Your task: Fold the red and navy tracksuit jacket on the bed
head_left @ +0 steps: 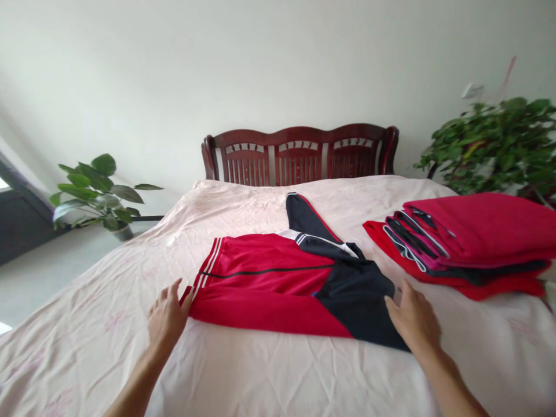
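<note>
A red and black zip jacket [269, 284] with white-striped hem and cuffs lies spread on the bed, its striped hem toward the left. The near sleeve runs along the body's lower edge, while the far black sleeve [308, 217] points away toward the headboard. At the striped hem end, my left hand [168, 313] has its fingers apart, with the thumb at the jacket's corner. My right hand [412, 315] is by the black shoulder, thumb and fingers spread. Neither hand grips the cloth.
On the right of the bed sits a stack of folded red and dark clothes [482, 237]. A pale sheet [260, 376] covers the bed. Behind stands a dark wooden headboard [299, 156]. Potted plants are at the left [99, 194] and right [499, 145].
</note>
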### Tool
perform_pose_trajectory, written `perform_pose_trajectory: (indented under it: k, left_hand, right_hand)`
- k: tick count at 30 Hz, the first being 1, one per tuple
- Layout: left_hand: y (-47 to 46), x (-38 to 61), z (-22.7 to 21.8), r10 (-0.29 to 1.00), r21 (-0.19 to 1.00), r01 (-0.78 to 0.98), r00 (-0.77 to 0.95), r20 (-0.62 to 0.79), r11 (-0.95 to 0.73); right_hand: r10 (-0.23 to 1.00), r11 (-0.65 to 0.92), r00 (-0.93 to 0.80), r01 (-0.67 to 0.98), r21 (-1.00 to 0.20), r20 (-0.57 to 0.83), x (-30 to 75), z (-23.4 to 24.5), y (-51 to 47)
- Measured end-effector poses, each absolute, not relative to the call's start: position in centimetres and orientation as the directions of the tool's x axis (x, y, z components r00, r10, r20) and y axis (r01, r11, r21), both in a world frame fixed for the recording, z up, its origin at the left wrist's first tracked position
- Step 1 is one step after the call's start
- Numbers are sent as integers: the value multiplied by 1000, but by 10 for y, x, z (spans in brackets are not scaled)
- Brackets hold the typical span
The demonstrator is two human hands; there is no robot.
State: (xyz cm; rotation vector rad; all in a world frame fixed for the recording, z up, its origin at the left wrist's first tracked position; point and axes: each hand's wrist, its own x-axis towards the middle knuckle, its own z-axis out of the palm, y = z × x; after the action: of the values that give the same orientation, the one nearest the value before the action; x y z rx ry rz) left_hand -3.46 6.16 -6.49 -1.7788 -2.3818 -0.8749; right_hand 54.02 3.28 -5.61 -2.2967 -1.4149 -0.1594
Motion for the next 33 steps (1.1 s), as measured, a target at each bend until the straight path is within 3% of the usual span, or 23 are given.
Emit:
perform_pose_trajectory:
  k: [2, 4, 7, 10, 15, 20, 22, 24, 28, 30, 33]
  left_hand:
    - [51, -10, -59, 828, 314, 949, -154, 538, -28]
    - [44, 17, -58, 816, 233, 928, 113, 568, -291]
    - [43, 41, -68, 812, 80, 884, 383, 441, -460]
    - [50, 34, -86, 841, -33, 907, 402, 361, -419]
    - [55, -10, -97, 893, -64, 935, 351, 283, -348]
    - [55, -31, -88, 970, 36, 979, 193, 147, -201]
    - [56, -29, -83, 984, 30, 991, 126, 123, -131]
    - [57, -20, -78, 978, -18, 995, 100, 185, -99]
    - [54, 15, -85, 895, -32, 966, 251, 368, -258]
    - [52, 34, -97, 860, -15, 932, 341, 380, -363]
    - [52, 53, -120, 851, -18, 923, 363, 380, -385]
  right_hand:
    - [784, -199, 299, 951, -235, 544, 512, -54, 26]
    - [784, 78, 54, 980, -184, 618, 472, -56, 21]
    - [804, 383, -277, 918, -102, 526, 418, -70, 20]
    - [805, 485, -434, 874, -28, 404, 404, -89, 27]
    - [845, 419, -383, 908, -17, 374, 440, -108, 39]
    - [897, 328, -272, 938, -112, 347, 468, -110, 37]
    - [930, 290, -222, 933, -212, 294, 475, -105, 38]
    - [957, 267, -200, 890, -370, 209, 483, -95, 43]
    - [997, 72, -30, 707, -703, 72, 501, -55, 74]
    - [985, -12, 125, 735, -678, 117, 507, -32, 97]
    - [958, -33, 136, 927, -374, 252, 505, -9, 131]
